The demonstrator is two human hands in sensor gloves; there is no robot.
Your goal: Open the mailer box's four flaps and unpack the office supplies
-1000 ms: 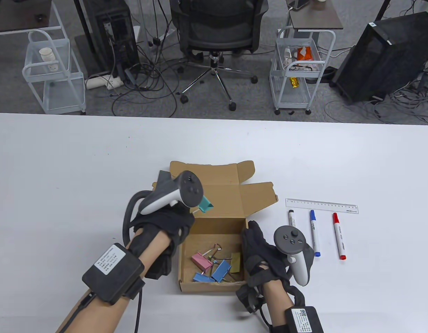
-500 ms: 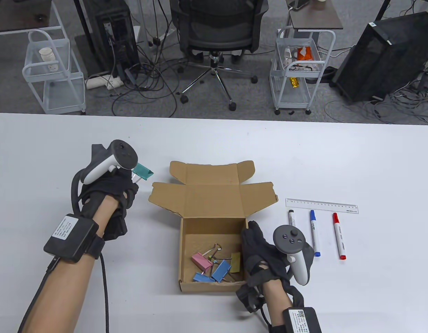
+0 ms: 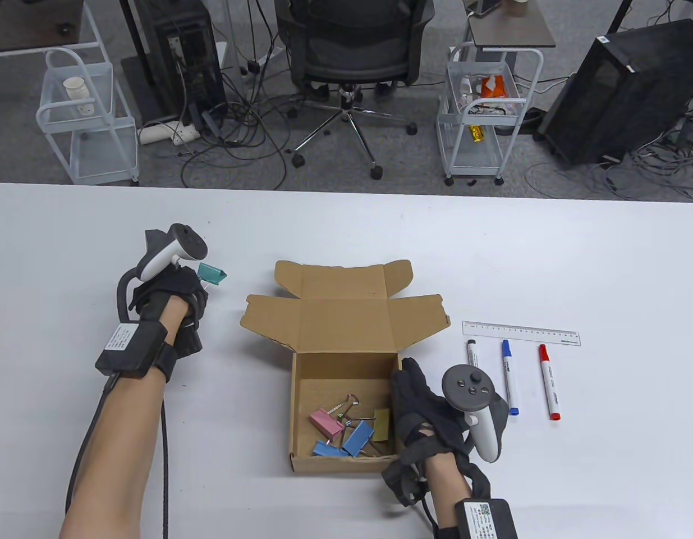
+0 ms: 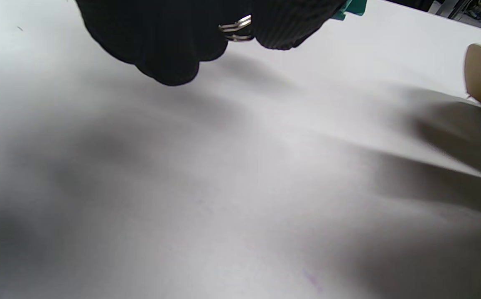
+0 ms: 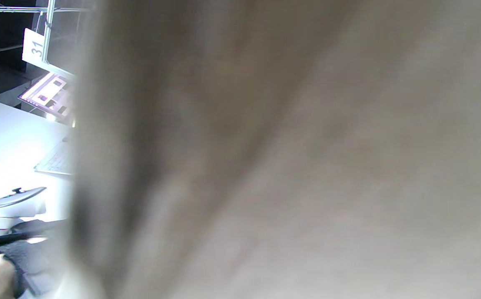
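Observation:
The brown mailer box [image 3: 301, 368] lies open mid-table, flaps spread toward the far side. Inside are pink [image 3: 327, 423], blue [image 3: 357, 438] and olive [image 3: 382, 424] binder clips. My left hand [image 3: 175, 289] is left of the box, low over the table, pinching a teal binder clip [image 3: 211, 274] by its wire handles [image 4: 236, 31]. My right hand [image 3: 422, 412] rests against the box's right wall, fingers straight along it. The right wrist view is filled by blurred cardboard [image 5: 290, 149].
A clear ruler [image 3: 521, 333] lies right of the box, with black [image 3: 472, 354], blue [image 3: 510, 377] and red [image 3: 549, 382] markers below it. An office chair [image 3: 352, 56] and wire carts [image 3: 486, 112] stand beyond the table's far edge.
My left hand carried the teal clip out from over the box, leftward and down toward the table. The right hand stayed on the box wall.

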